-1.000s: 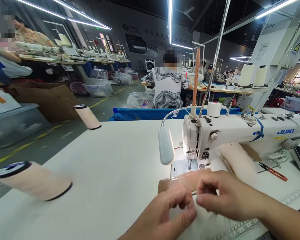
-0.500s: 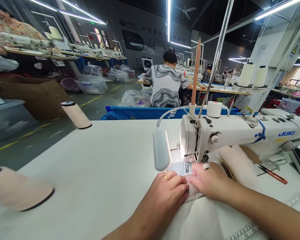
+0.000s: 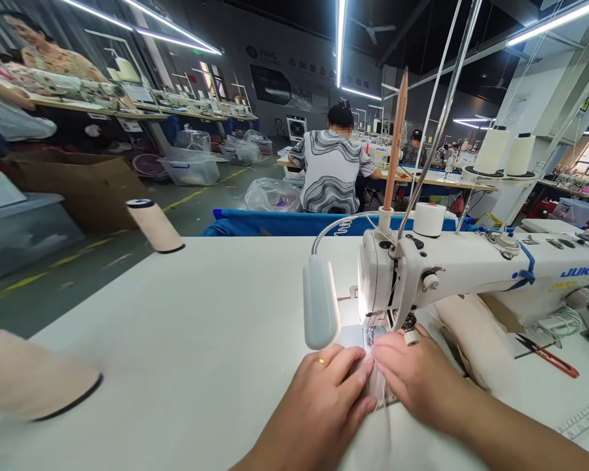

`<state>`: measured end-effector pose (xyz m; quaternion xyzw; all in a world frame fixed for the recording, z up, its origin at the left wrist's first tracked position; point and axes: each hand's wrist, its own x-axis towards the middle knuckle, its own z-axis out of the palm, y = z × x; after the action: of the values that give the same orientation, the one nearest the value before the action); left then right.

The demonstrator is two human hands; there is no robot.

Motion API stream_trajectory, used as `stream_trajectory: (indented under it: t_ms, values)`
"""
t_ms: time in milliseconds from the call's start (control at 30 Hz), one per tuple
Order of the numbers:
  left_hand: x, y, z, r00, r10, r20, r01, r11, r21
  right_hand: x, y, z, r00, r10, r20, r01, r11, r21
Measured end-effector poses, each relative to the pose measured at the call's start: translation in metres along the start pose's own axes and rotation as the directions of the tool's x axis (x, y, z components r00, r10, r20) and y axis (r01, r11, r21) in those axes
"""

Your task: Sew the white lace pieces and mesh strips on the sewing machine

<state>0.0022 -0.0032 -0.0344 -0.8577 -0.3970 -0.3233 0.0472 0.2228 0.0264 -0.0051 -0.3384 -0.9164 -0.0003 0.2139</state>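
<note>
Pale, thin white fabric (image 3: 383, 425) lies below the presser foot (image 3: 371, 335) of a white JUKI sewing machine (image 3: 459, 265). My left hand (image 3: 326, 392), with a ring on one finger, pinches this fabric just left of and in front of the foot. Close beside it, my right hand (image 3: 419, 376) presses and pinches the fabric from the other side, its fingertips almost meeting the left ones. Both hands cover part of the cloth, so its edges are hidden near the needle. More cream fabric (image 3: 476, 340) lies under the machine arm.
A lit lamp (image 3: 320, 304) hangs left of the needle. Two thread cones, one far (image 3: 154, 226) and one near (image 3: 34, 376), lean at the table's left. Orange-handled thread snips (image 3: 552, 360) and a ruler (image 3: 586, 418) lie right. A co-worker (image 3: 331, 163) sits ahead.
The camera view has shifted slightly. My right hand's fingers have drawn closer around the fabric, and the seam strip seen earlier between the hands is now mostly covered.
</note>
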Motion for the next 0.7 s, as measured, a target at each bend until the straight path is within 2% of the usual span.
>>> stream_trajectory:
  t_ms: [267, 500, 700]
  values:
    - [-0.0018, 0.0046, 0.0088, 1.0, -0.023, -0.018, 0.024, 0.999, 0.037, 0.0026, 0.0018, -0.0074, 0.999, 0.036, -0.03, -0.037, 0.998, -0.04]
    - [0.0058, 0.0089, 0.0068, 0.999, -0.016, -0.032, 0.017, 0.998, 0.056, 0.0055, 0.0019, -0.0087, 0.999, 0.041, -0.01, -0.041, 0.997, -0.061]
    - [0.0066, 0.0079, 0.0039, 1.0, -0.013, -0.021, 0.014, 0.999, 0.052, 0.0052, 0.0025, -0.0087, 0.999, 0.031, -0.04, -0.035, 0.995, -0.099]
